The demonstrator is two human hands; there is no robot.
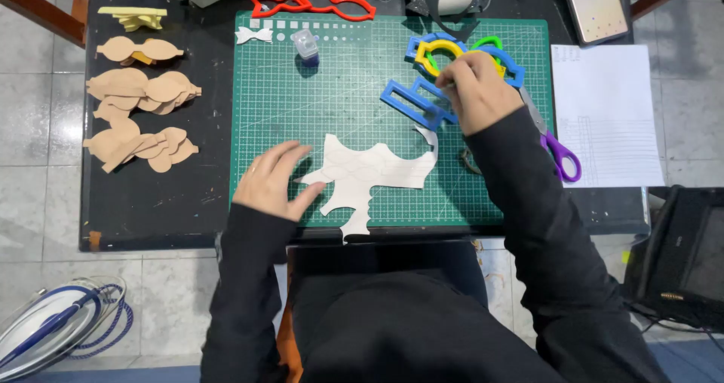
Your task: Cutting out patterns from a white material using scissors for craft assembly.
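My left hand (273, 179) lies flat on the green cutting mat (347, 74), its fingertips pressing the left edge of a white cut-out paper piece (369, 176). My right hand (477, 89) is curled over a pile of coloured plastic stencils: a yellow one (431, 55), blue rectangular ones (411, 100) and a green one (489, 42). Its fingers close around something among them; which stencil it grips is hidden by the hand. Purple-handled scissors (562, 157) lie just right of my right forearm.
Stacks of tan cardboard shapes (139, 89) line the black table's left side. A red stencil (313, 2), a small glue bottle (305, 45) and a white bow cut-out (253, 35) sit near the mat's top. A white sheet (603, 115) and a phone (594, 6) lie at the right.
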